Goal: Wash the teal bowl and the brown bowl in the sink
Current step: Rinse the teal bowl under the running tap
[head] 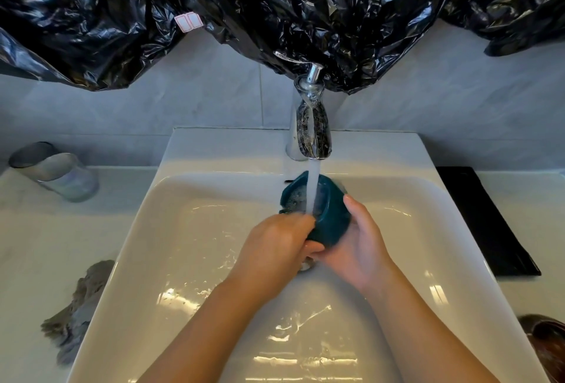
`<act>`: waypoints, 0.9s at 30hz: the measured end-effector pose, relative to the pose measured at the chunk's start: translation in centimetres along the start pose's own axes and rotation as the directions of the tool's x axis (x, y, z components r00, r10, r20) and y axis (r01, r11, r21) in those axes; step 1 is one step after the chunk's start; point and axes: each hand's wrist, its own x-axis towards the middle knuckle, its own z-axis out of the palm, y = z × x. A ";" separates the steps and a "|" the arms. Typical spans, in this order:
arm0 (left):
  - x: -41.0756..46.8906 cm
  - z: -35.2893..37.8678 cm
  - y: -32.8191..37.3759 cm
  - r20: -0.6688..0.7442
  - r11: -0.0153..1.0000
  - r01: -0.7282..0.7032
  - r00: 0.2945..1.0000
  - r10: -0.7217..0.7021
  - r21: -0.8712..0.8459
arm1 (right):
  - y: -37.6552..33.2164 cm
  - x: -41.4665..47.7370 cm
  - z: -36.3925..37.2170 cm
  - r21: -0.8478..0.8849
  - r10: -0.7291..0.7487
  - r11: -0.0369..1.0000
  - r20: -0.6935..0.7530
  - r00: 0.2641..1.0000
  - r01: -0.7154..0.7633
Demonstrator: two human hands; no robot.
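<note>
a: where is the teal bowl being held?

b: it is being held tilted over the sink, right under the water that is being run from the tap. it is being cupped from outside by the right hand, with the thumb up on its wall. its near rim is being gripped by the curled fingers of the left hand. whether those fingertips are reaching inside cannot be told.

a: how is this rinse best being done?

b: probably by the bowl being turned slowly in the cupping hand, so that all of the inside is being swept by the stream while it is being rubbed. the mouth is best being tipped down into the sink, so that dirty water is being carried off and not splashed over the edge. the wet wall is likely being made slippery, so a firm hold is being called for.

a: and the brown bowl?

b: it is being left on the counter at the right edge, well apart and seemingly not yet washed.
</note>
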 end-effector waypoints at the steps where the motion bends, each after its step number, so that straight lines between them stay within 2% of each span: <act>1: 0.0 -0.3 0.2 -0.050 0.994 0.037 0.998 -0.043 -0.106 | 0.3 0.0 0.0 0.008 0.006 1.000 0.025 1.000 -0.006; 2: -0.1 -0.6 0.6 -0.066 0.962 0.095 0.991 -0.116 -0.255 | 0.6 0.1 0.1 0.009 0.008 1.000 0.042 0.999 -0.009; 3: -0.1 -0.8 1.2 -0.047 0.875 0.167 0.977 -0.210 -0.455 | 0.8 0.1 0.2 -0.005 0.006 1.000 0.050 0.999 -0.006; 4: 0.0 -1.0 1.6 -0.007 0.729 0.230 0.952 -0.306 -0.645 | 0.9 0.2 0.5 -0.027 -0.001 1.000 0.033 0.999 0.002; 6: 0.3 -1.4 1.5 0.086 0.430 0.293 0.894 -0.439 -0.854 | 1.0 0.4 0.7 -0.080 -0.024 0.997 -0.031 0.999 0.022; 7: 0.3 -1.4 1.2 0.159 0.277 0.306 0.879 -0.449 -0.911 | 1.0 0.5 0.9 -0.132 -0.048 0.991 -0.072 0.996 0.038; 9: 0.2 -1.5 1.0 0.268 -0.015 0.282 0.892 -0.364 -0.959 | 1.1 0.8 1.2 -0.248 -0.096 0.967 -0.159 0.983 0.054; 10: 0.1 -1.6 1.2 0.290 -0.073 0.281 0.908 -0.304 -0.957 | 1.2 0.9 1.2 -0.270 -0.083 0.963 -0.191 0.978 0.029; 11: 0.1 -1.7 1.4 0.302 -0.046 0.301 0.916 -0.264 -0.953 | 1.3 0.9 1.2 -0.264 -0.056 0.965 -0.225 0.973 -0.005; 12: 0.1 -1.6 1.4 0.308 0.034 0.326 0.917 -0.254 -0.945 | 1.4 0.9 1.2 -0.254 -0.036 0.967 -0.258 0.966 -0.032; 14: 0.1 -1.6 1.7 0.290 0.212 0.357 0.912 -0.291 -0.910 | 1.4 0.8 0.9 -0.260 -0.024 0.964 -0.295 0.955 -0.056; 17: 0.4 -1.5 2.0 0.232 0.413 0.370 0.909 -0.346 -0.832 | 1.0 0.7 1.2 -0.316 -0.036 0.946 -0.314 0.949 -0.069; 18: 0.5 -1.5 2.2 0.206 0.416 0.365 0.902 -0.380 -0.833 | 1.0 0.7 1.2 -0.345 -0.045 0.936 -0.318 0.947 -0.072; 19: 0.7 -1.6 2.4 0.204 0.357 0.374 0.879 -0.432 -0.856 | 1.0 0.8 1.4 -0.377 -0.069 0.924 -0.319 0.945 -0.059; 20: 0.9 -1.6 2.5 0.240 0.230 0.381 0.848 -0.472 -0.895 | 1.0 0.9 1.5 -0.412 -0.106 0.911 -0.317 0.943 -0.036; 21: 1.1 -1.6 2.4 0.301 0.049 0.369 0.822 -0.484 -0.928 | 1.2 1.1 1.5 -0.439 -0.138 0.898 -0.315 0.939 -0.015; 22: 1.1 -1.7 2.2 0.359 -0.120 0.344 0.806 -0.471 -0.931 | 1.3 1.2 1.4 -0.447 -0.155 0.894 -0.318 0.935 -0.004; 23: 0.9 -1.9 2.2 0.392 -0.239 0.315 0.808 -0.440 -0.919 | 1.4 1.3 1.4 -0.436 -0.157 0.900 -0.331 0.930 -0.003; 24: 0.7 -2.0 2.1 0.388 -0.247 0.310 0.830 -0.400 -0.918 | 1.3 1.2 1.4 -0.410 -0.138 0.912 -0.337 0.931 -0.013; 25: 0.4 -1.8 2.0 0.371 -0.177 0.328 0.858 -0.356 -0.928 | 1.2 1.1 1.4 -0.374 -0.103 0.927 -0.334 0.937 -0.032; 27: 0.1 -1.4 2.1 0.330 0.035 0.363 0.878 -0.347 -0.931 | 1.0 0.9 1.4 -0.320 -0.048 0.945 -0.341 0.939 -0.068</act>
